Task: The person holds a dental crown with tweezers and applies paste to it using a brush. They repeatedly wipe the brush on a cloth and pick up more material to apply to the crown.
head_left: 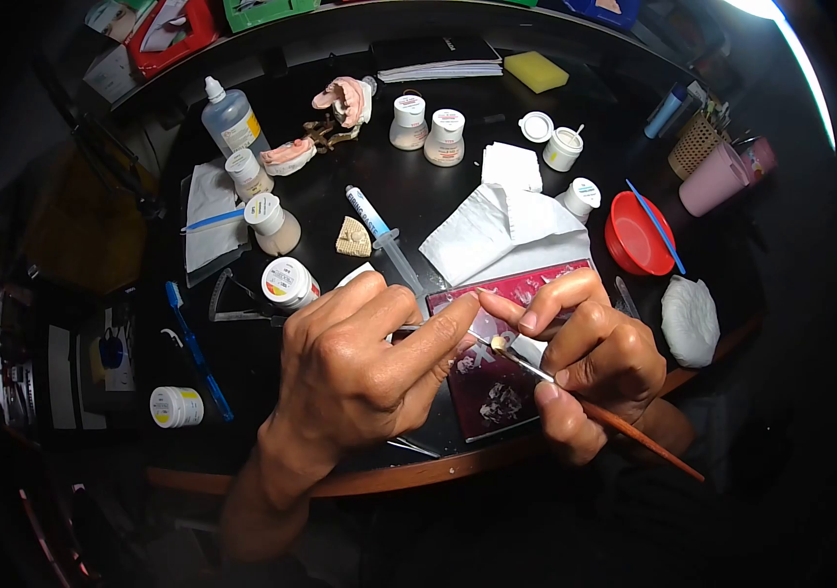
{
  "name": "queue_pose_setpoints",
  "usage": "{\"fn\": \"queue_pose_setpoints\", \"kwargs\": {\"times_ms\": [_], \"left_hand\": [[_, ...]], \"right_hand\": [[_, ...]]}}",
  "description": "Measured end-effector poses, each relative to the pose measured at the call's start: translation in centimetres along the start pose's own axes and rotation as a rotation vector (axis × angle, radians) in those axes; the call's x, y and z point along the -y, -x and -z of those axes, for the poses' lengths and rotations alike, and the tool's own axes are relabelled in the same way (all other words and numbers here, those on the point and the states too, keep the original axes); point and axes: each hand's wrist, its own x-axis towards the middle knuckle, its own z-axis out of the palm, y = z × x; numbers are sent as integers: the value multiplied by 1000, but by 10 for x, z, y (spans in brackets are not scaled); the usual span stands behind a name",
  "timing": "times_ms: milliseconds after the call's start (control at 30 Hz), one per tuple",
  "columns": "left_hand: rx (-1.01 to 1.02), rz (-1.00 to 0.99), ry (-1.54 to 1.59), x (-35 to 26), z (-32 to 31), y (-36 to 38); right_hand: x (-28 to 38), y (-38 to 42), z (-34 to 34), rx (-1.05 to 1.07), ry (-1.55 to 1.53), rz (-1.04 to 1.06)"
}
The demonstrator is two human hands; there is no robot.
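My right hand point(599, 358) holds a thin brush point(624, 423) with a reddish-brown wooden handle. The brush tip touches a small cream-coloured piece point(499, 344) between my hands. My left hand point(369, 353) is closed round a thin metal tool, mostly hidden by the fingers, whose end reaches toward that piece. The index fingertips of both hands come close together above it. Below lies a dark red glass slab point(482, 416) with white smears and powder on it. A white cloth point(482, 230) lies at its far edge.
A red bowl point(634, 240) with a blue stick and a white rounded pad point(690, 320) lie at the right. A labelled syringe point(379, 230), a white-lidded jar point(288, 283), bottles, dental models point(345, 101) and a yellow sponge point(536, 72) stand beyond my hands. A blue toothbrush point(199, 353) lies left.
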Motion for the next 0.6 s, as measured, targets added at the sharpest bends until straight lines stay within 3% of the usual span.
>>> {"fn": "queue_pose_setpoints", "kwargs": {"times_ms": [600], "left_hand": [[-15,-27,-38,-1,1,-2]], "right_hand": [[1,2,1,-22,-41,-26]]}}
